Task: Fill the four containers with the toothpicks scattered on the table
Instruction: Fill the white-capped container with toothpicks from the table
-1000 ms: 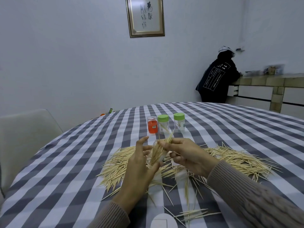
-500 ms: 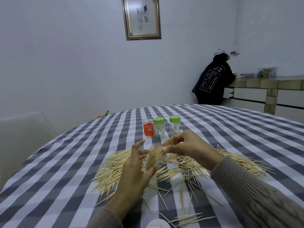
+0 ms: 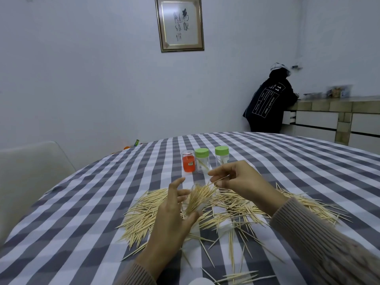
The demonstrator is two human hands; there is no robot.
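My left hand [image 3: 172, 219] holds a clear container [image 3: 198, 199] tilted toward the right, packed with toothpicks. My right hand [image 3: 240, 179] pinches a toothpick [image 3: 219, 180] whose lower end reaches the container's mouth. A wide spread of loose toothpicks [image 3: 236, 210] lies on the checked tablecloth under and around both hands. Behind them stand three small containers: one with an orange label and no lid [image 3: 188, 163], and two clear ones with green lids [image 3: 202, 160] [image 3: 221, 154].
The round table [image 3: 82, 202] has a grey-and-white checked cloth. A white lid [image 3: 198, 281] shows at the bottom edge. A pale chair [image 3: 30, 171] stands at the left. A person in a dark hooded jacket [image 3: 269, 103] leans on a counter at the back right.
My right hand has lifted up and away from the container, drawing a toothpick with it. The left hand still grips the tilted container. The camera view has tilted slightly.
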